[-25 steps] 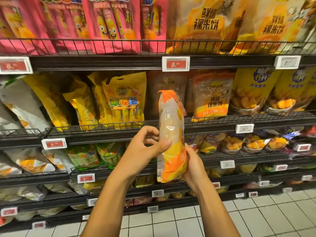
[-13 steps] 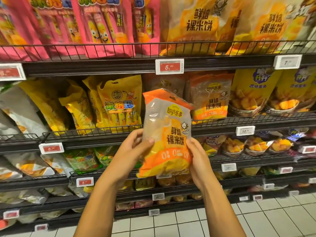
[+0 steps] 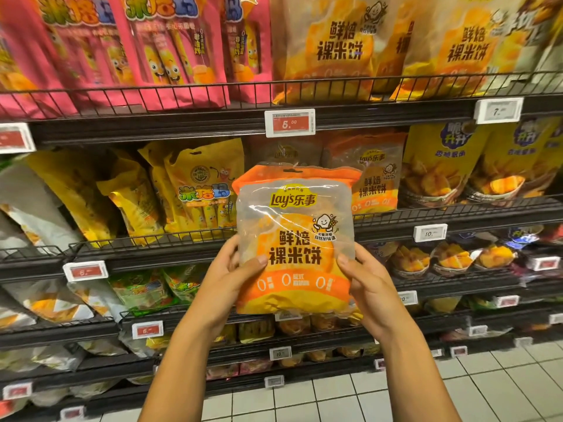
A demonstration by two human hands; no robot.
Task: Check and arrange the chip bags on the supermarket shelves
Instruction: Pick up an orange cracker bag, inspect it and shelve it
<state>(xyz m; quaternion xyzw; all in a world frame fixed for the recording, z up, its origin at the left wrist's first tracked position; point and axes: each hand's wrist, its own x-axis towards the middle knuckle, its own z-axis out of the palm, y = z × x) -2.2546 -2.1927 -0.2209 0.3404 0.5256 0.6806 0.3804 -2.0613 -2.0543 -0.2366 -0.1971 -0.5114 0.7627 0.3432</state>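
Held bag: we hold an orange-and-clear Lay's bag (image 3: 295, 242) upright in the centre of the frame, its printed front turned toward us, in front of the shelves and clear of them.
Left hand: our left hand (image 3: 227, 280) grips the bag's lower left edge, thumb (image 3: 256, 263) lying across the front, the other fingers curled behind where we cannot see them.
Right hand: our right hand (image 3: 370, 289) grips the lower right edge the same way, thumb (image 3: 345, 264) on the front, fingers wrapped around the back.
Matching bags: behind the held bag, middle shelf, centre right of the frame, stands another orange Lay's bag (image 3: 376, 178) of the same design; a dimmer one (image 3: 285, 152) sits just left of it, mostly hidden.
Top shelf: pink snack bags (image 3: 158, 47) fill the upper left; larger tan-and-orange bags (image 3: 332, 44) fill the upper right, behind a black wire rail (image 3: 182, 95).
Middle shelf, left: yellow bags (image 3: 201, 187) stand or lean left of centre; one further left (image 3: 70, 187) tilts over.
Middle shelf, right: yellow bags with purple print (image 3: 441, 166) at the right edge.
Price tags: a red tag reading 5.00 (image 3: 289, 123) sits just above the held bag; a white tag (image 3: 498, 110) further right.
Lower shelves: green bags (image 3: 140, 289) lower left, orange snack packs (image 3: 451, 258) lower right.
Floor: white tiles (image 3: 457, 388) at the bottom right.
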